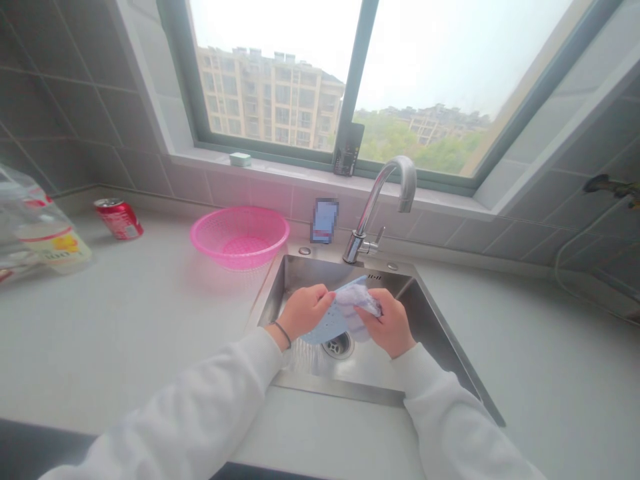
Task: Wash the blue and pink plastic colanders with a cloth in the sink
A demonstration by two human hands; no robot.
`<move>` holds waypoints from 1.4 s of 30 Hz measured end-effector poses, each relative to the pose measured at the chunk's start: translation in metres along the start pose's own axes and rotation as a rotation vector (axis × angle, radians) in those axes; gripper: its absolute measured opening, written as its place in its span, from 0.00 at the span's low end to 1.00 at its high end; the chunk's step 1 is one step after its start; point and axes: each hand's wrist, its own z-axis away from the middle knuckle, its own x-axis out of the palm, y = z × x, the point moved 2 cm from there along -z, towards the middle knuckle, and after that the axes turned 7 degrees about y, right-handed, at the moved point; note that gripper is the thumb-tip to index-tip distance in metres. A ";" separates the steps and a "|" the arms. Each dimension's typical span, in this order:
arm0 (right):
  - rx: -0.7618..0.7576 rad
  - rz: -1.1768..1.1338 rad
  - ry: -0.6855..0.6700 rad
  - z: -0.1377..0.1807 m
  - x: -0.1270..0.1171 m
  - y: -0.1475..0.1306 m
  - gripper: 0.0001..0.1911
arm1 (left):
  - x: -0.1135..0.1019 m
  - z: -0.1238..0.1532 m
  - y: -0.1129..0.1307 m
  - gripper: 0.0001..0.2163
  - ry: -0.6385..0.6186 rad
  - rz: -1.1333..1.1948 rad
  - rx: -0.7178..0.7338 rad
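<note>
Over the steel sink (430, 327), my left hand (303, 312) grips a pale blue perforated plastic piece (327, 327) by its left edge. My right hand (387, 323) presses a bunched white-and-lilac cloth (357, 303) against that piece. Both hands are closed and hover just above the drain (339, 345). The chrome tap (383, 200) arches behind them; I see no water coming from it.
A pink plastic colander (240, 235) stands on the white counter (125, 313) left of the sink. A red drink can (119, 218) lies on its side farther left, beside a clear plastic bag (35, 227). A window sill with a small green block (240, 159) runs behind.
</note>
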 end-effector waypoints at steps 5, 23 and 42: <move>0.166 0.131 0.174 -0.011 -0.016 0.028 0.18 | 0.000 0.000 0.004 0.19 -0.008 -0.009 0.022; 0.178 0.125 0.219 -0.009 -0.016 0.028 0.19 | 0.002 0.000 0.001 0.18 0.034 0.035 -0.033; 0.121 0.080 0.217 -0.005 -0.010 0.017 0.19 | 0.001 -0.001 -0.002 0.20 0.045 0.057 -0.022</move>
